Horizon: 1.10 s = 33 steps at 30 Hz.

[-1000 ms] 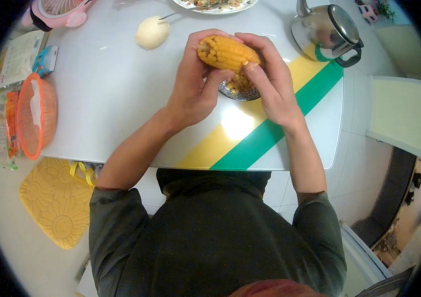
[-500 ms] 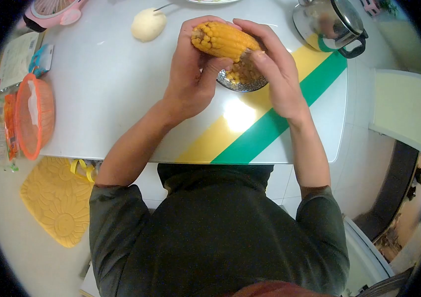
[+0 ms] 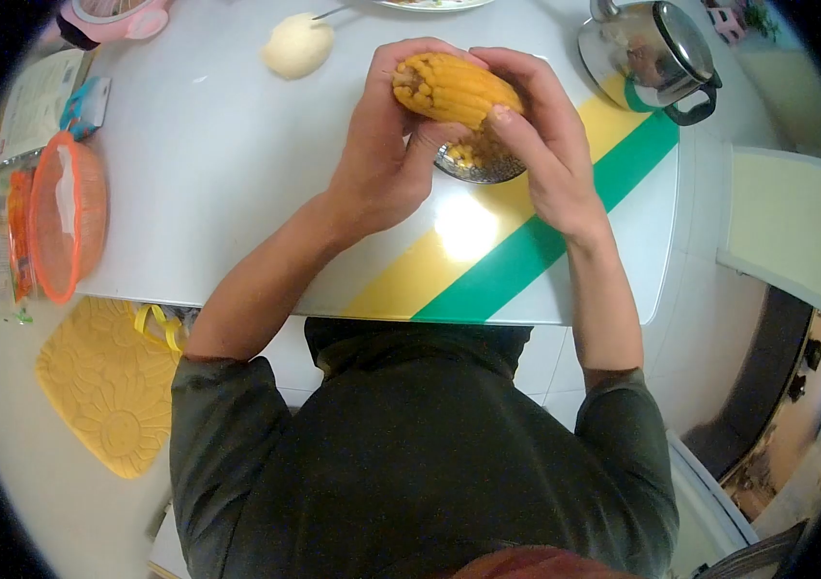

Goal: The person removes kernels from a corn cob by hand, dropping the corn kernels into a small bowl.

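A yellow corn cob (image 3: pixel 454 89) is held between both hands above the table, its left end showing loose rows of kernels. My left hand (image 3: pixel 391 145) wraps round its left part, thumb underneath. My right hand (image 3: pixel 550 135) grips the right end, with the thumb pressed on the kernels. Partly hidden beneath the cob and fingers, a small patterned bowl (image 3: pixel 483 175) holds yellow kernels. The fingers behind the cob are mostly hidden.
A pale round dough-like piece (image 3: pixel 297 46) with a thin handle beside it lies on the white table (image 3: pixel 217 193). A steel kettle (image 3: pixel 647 53) stands at the right. Along the left are an orange basket (image 3: pixel 92 217), packets (image 3: pixel 39 111) and a pink fan (image 3: pixel 121 19). A plate (image 3: pixel 434 5) shows at the top.
The view has shifted slightly, so the table's objects sit a little differently in it. Both hands still hold the cob, which has tilted slightly.
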Motion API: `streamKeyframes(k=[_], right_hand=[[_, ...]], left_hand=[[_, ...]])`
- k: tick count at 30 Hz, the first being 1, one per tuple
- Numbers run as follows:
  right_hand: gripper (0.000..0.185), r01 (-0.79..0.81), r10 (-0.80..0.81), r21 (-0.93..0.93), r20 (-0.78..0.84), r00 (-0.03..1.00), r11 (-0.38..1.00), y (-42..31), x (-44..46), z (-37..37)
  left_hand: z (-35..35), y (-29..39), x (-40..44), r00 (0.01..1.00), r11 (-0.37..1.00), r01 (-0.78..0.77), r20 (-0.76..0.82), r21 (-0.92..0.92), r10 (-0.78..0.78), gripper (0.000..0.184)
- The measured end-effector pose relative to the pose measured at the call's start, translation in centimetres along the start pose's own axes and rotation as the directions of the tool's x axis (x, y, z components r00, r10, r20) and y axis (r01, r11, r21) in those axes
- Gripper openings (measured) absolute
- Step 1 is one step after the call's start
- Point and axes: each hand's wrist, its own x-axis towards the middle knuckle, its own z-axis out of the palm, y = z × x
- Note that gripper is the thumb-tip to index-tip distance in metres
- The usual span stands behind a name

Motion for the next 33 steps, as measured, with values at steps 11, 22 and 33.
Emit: streamKeyframes(k=[11, 22, 33], right_hand=[[0.042, -0.010, 0.009, 0.032, 0.010, 1.000, 0.999, -0.37, -0.12, 0.08], [0.038, -0.006, 0.006, -0.029, -0.005, 1.000, 1.000, -0.15, -0.19, 0.32], [0.039, 0.047, -0.058, -0.170, -0.059, 0.997, 0.984, -0.15, -0.22, 0.72]], left_hand=[[-0.09, -0.20, -0.07, 1.000, 0.997, -0.030, 0.005, 0.075, 0.029, 0.052], [-0.02, -0.19, -0.22, 1.000, 1.000, 0.005, -0.009, 0.013, -0.005, 0.050], [0.20, -0.52, -0.33, 1.000, 0.998, -0.023, 0.011, 0.060, 0.022, 0.049]])
